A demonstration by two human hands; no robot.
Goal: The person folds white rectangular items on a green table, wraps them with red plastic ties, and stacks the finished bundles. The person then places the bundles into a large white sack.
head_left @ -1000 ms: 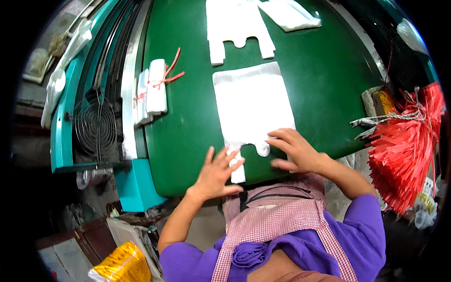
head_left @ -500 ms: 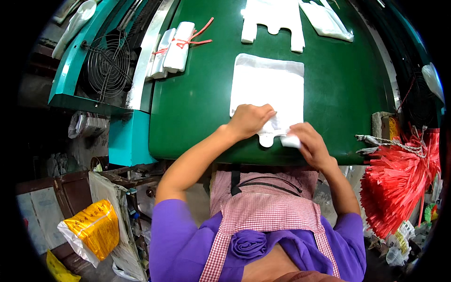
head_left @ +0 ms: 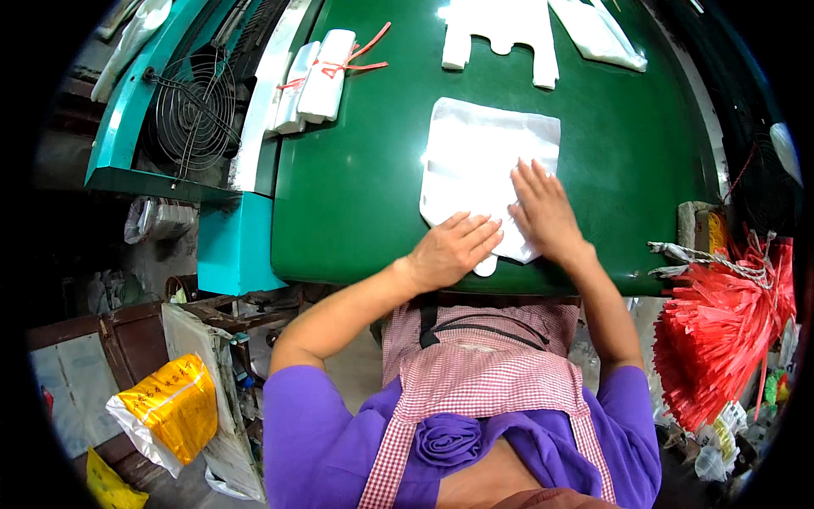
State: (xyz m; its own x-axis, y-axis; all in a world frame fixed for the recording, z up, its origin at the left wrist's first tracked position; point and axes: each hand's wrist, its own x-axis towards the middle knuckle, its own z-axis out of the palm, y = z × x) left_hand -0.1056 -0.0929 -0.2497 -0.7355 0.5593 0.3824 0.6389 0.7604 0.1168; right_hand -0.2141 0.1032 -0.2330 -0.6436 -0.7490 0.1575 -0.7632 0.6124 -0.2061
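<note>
Tied white bundle [head_left: 320,76] near the green table's [head_left: 356,195] left edge; fan grille [head_left: 186,109] beyond it; red strips [head_left: 721,339] off the right corner.

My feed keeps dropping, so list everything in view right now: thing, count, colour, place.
flat bag stack: one, white, table middle, under both hands
cut bags: two piles, white, far edge
tied bag bundle: one, white with red tie, table's left edge
table: one, dark green
fan grille: one, black, on the teal machine at left
strings bunch: one, red, right of table
yellow packet: one, lower left on floor
left hand: flat, open, on the stack's near edge
right hand: flat, open, on the stack
</note>
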